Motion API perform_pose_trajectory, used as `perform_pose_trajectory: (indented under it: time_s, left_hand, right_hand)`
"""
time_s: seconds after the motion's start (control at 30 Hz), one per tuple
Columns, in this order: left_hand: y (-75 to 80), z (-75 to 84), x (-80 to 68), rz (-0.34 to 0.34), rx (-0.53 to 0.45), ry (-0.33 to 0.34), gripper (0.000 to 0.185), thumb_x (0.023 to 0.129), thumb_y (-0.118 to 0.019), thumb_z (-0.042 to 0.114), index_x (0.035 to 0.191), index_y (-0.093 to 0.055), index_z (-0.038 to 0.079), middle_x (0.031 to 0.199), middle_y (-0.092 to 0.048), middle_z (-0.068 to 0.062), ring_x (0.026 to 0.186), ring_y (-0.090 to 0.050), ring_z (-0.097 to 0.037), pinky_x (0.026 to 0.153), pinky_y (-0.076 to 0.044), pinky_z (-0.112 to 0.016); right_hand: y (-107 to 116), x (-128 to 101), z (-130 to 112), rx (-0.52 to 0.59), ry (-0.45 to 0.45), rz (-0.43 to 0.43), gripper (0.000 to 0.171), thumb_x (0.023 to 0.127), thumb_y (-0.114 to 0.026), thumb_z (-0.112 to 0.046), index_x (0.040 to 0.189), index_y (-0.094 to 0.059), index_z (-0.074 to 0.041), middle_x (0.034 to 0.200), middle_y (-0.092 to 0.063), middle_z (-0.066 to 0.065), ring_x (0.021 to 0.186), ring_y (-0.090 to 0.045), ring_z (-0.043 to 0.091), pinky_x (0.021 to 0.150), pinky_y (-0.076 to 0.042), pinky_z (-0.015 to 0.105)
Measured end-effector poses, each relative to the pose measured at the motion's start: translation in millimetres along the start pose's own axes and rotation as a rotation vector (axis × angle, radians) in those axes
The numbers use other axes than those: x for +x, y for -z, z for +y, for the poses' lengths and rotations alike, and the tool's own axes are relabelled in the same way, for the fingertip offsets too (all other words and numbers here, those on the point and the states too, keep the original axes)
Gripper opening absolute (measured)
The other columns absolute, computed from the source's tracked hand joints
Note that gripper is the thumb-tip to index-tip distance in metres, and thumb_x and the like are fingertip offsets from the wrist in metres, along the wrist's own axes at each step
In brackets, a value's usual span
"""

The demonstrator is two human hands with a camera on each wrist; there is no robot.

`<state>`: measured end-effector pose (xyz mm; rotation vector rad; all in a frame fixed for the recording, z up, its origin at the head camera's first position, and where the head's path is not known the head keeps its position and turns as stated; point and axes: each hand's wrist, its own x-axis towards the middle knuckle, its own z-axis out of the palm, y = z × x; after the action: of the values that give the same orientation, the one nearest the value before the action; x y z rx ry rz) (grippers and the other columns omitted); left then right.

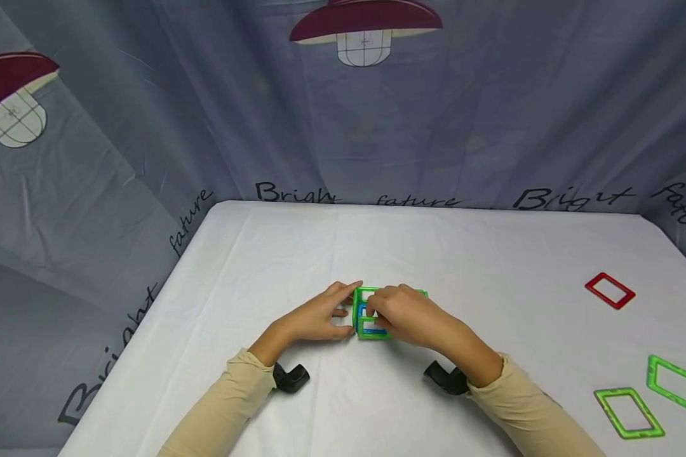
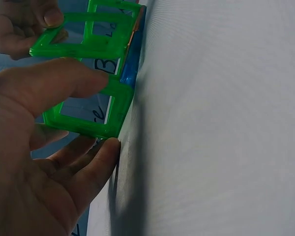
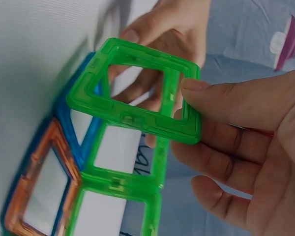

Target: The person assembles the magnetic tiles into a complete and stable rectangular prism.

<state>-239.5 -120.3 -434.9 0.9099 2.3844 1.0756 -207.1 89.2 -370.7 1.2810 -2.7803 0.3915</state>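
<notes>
My right hand point(image 1: 414, 317) pinches a green square magnetic tile frame point(image 3: 132, 120) by one edge between thumb and fingers. That tile is held tilted above a small structure of joined magnetic tiles point(image 1: 373, 336). At the structure's left side, my left hand point(image 1: 318, 315) holds a standing green tile point(image 2: 119, 110), its thumb at one edge and its fingertips at the other. In the right wrist view, a blue tile point(image 3: 89, 142) and an orange tile point(image 3: 73, 172) lie low in the structure beside upright green tiles point(image 3: 115, 182). The right hand partly hides the structure in the head view.
Over on the right of the white-covered table point(image 1: 263, 247) lie a red rectangular frame point(image 1: 600, 275) and two green frames point(image 1: 643, 433). Black wrist-worn pieces point(image 1: 293, 379) show under both wrists. Grey printed cloth point(image 1: 491, 127) hangs behind the table's far edge.
</notes>
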Motion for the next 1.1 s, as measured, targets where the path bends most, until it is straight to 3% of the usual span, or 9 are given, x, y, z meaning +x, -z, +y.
perform_pose_trajectory:
  time_s: [0.57, 1.1]
  left_hand:
    - [-0.7, 0.4, -0.4, 0.000, -0.019, -0.021, 0.080, 0.080, -0.066, 0.007, 0.145, -0.019, 0.007, 0.125, -0.038, -0.008, 0.117, -0.049, -0.015, 0.091, -0.045, -0.014]
    - [-0.2, 3.3, -0.4, 0.001, -0.014, 0.008, 0.081, 0.080, -0.067, 0.009, 0.145, -0.020, 0.009, 0.125, -0.038, -0.007, 0.113, -0.053, -0.016, 0.091, -0.045, -0.014]
  right_hand:
    - [-11.4, 3.2, -2.9, -0.032, -0.003, -0.026, 0.010, 0.076, -0.071, -0.006, 0.082, -0.065, -0.010, 0.080, -0.064, -0.001, 0.072, -0.056, 0.009, 0.070, -0.051, 0.032]
    - [-11.6, 1.3, -5.1, -0.030, -0.004, -0.044, 0.010, 0.076, -0.072, -0.007, 0.081, -0.063, -0.010, 0.078, -0.062, -0.002, 0.071, -0.054, 0.009, 0.070, -0.049, 0.031]
